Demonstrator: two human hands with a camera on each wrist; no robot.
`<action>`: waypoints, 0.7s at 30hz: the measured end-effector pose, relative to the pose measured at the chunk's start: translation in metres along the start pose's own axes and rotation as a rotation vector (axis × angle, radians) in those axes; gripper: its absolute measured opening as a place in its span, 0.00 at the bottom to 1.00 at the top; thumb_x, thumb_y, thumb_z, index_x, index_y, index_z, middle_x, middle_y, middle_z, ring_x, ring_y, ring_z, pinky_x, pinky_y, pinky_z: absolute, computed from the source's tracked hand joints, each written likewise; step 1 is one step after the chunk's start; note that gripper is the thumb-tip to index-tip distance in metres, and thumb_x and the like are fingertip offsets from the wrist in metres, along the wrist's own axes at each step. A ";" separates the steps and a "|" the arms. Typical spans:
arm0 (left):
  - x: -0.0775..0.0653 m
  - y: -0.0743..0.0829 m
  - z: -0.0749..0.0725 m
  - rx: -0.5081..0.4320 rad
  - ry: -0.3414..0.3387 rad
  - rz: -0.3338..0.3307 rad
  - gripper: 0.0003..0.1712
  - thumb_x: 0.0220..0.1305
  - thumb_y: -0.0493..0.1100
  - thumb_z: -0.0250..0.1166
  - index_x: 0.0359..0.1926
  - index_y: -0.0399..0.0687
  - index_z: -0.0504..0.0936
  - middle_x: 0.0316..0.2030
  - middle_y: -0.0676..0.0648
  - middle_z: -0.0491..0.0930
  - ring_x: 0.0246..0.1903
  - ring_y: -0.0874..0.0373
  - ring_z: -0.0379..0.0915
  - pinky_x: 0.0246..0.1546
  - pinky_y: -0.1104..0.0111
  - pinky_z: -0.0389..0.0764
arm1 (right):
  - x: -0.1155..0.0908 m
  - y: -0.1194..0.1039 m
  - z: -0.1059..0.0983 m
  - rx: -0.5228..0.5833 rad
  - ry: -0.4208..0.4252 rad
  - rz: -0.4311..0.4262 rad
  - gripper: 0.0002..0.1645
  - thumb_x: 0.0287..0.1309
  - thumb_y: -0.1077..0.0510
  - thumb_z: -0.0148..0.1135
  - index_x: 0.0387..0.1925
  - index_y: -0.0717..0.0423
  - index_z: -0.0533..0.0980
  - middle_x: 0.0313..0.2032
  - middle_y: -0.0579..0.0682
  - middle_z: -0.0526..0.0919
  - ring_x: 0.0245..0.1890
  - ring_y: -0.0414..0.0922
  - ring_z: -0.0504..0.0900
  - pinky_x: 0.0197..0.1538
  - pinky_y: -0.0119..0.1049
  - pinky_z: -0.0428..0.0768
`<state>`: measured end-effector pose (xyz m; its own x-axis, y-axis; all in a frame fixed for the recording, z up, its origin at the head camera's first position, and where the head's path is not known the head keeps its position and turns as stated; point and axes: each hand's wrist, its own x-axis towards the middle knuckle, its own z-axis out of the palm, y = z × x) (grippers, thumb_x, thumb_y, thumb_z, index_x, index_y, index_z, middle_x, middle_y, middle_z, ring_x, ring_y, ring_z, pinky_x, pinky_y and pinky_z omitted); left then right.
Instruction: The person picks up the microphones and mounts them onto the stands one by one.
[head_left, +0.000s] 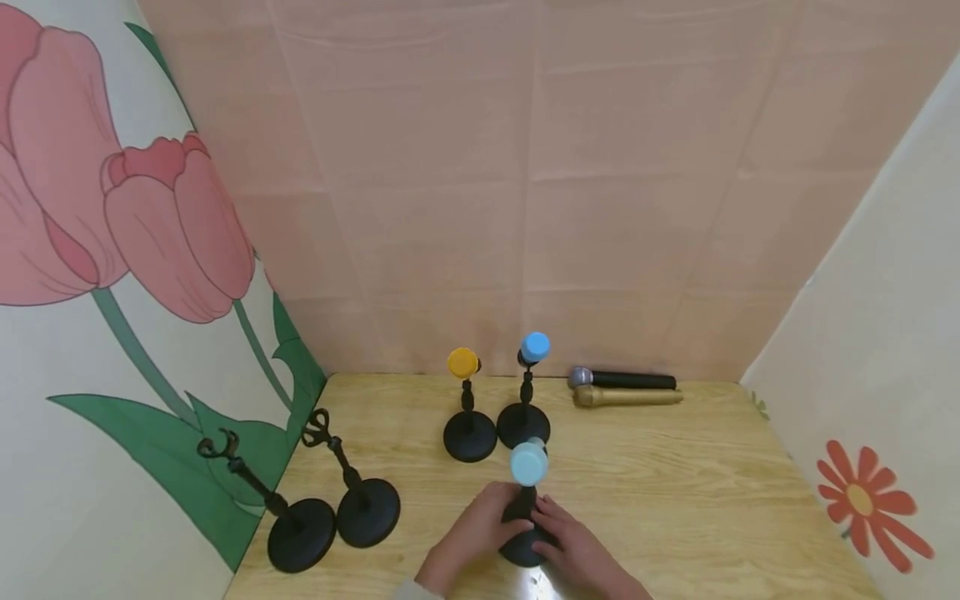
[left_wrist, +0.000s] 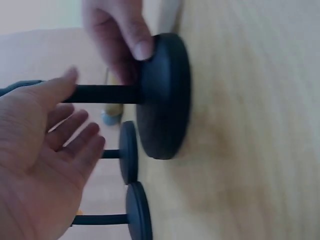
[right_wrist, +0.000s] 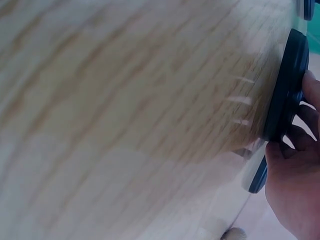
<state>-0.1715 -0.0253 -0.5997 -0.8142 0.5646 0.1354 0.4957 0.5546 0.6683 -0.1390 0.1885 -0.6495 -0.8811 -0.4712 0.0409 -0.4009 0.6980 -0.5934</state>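
A black desktop microphone stand [head_left: 519, 552] with a light-blue-ended microphone [head_left: 528, 463] at its top stands at the front middle of the table in the head view. My right hand [head_left: 576, 546] grips its round base [left_wrist: 167, 97], with the thumb on top near the edge, as the left wrist view shows. Around the pole [left_wrist: 107, 94] of the same stand is my left hand [left_wrist: 47, 155]; the thumb lies along the pole and the other fingers are loosely spread beside it. In the right wrist view, the right hand's fingertips meet the base's rim [right_wrist: 286, 92].
Behind stand two more stands, one with an orange-ended microphone [head_left: 463, 363], one with a blue-ended microphone [head_left: 536, 347]. Two stands with bare clips [head_left: 302, 535] [head_left: 368, 512] are at the left. A black microphone [head_left: 633, 380] and a gold microphone [head_left: 633, 397] lie by the back wall.
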 end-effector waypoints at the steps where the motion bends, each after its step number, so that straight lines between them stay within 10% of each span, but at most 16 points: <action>1: -0.002 -0.002 0.003 0.026 -0.026 -0.011 0.22 0.59 0.52 0.64 0.55 0.60 0.74 0.51 0.60 0.76 0.53 0.64 0.70 0.55 0.64 0.72 | 0.000 0.000 -0.001 0.011 -0.012 0.008 0.30 0.62 0.43 0.54 0.63 0.48 0.68 0.67 0.51 0.63 0.67 0.55 0.59 0.61 0.56 0.65; 12: -0.017 -0.012 0.017 0.259 -0.078 -0.018 0.39 0.53 0.56 0.69 0.65 0.56 0.66 0.63 0.55 0.67 0.60 0.58 0.63 0.58 0.65 0.70 | -0.001 0.002 -0.002 0.011 -0.070 0.036 0.32 0.61 0.41 0.55 0.65 0.45 0.65 0.69 0.51 0.58 0.69 0.54 0.56 0.61 0.56 0.64; 21: -0.024 -0.019 0.022 0.254 -0.074 -0.011 0.41 0.53 0.59 0.67 0.65 0.50 0.67 0.65 0.50 0.63 0.64 0.56 0.59 0.58 0.64 0.70 | -0.002 0.001 -0.001 -0.011 -0.070 0.043 0.33 0.62 0.41 0.54 0.66 0.45 0.65 0.70 0.48 0.57 0.69 0.53 0.55 0.62 0.55 0.63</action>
<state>-0.1544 -0.0361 -0.6317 -0.8002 0.5959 0.0686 0.5544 0.6912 0.4635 -0.1375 0.1907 -0.6495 -0.8780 -0.4768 -0.0410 -0.3660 0.7242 -0.5845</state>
